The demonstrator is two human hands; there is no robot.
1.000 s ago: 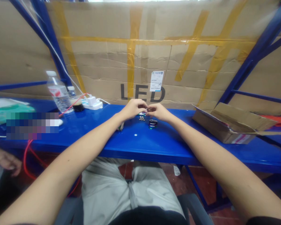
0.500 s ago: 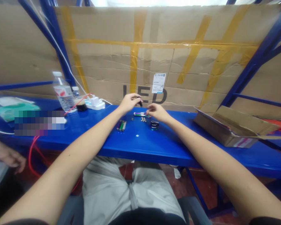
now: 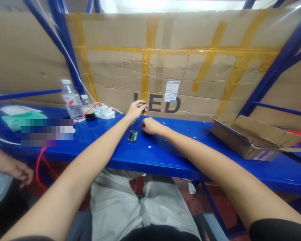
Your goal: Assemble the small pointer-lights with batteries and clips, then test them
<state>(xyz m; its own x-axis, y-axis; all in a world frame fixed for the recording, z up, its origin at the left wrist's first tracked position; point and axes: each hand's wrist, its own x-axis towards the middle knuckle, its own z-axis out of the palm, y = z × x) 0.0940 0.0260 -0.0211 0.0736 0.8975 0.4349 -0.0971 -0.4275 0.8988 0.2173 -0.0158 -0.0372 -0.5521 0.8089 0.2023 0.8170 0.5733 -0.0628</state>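
My left hand (image 3: 136,111) is raised over the back of the table, fingers closed on a small black cylindrical piece (image 3: 143,107). Just below and to the right of it, my right hand (image 3: 152,126) is closed near the tabletop, its fingertips turned down. Whether it holds anything is hidden. A short row of slim metallic tubes (image 3: 132,136), in purple, green and silver, lies in front of the hands. My right hand and forearm cover most of the other small parts; a green-edged dark piece (image 3: 165,140) shows beside the forearm.
An open cardboard box (image 3: 245,144) stands on the blue table (image 3: 140,159) at right. A water bottle (image 3: 71,102), a smaller bottle with dark liquid (image 3: 89,112) and a power strip (image 3: 105,113) stand at left. Another person's hand (image 3: 18,169) is at the far left. A cardboard sheet (image 3: 115,73) closes the back.
My right hand has moved left and down, its forearm now covering the small parts. My left hand keeps the black piece, which has turned more upright. The view has shifted slightly.
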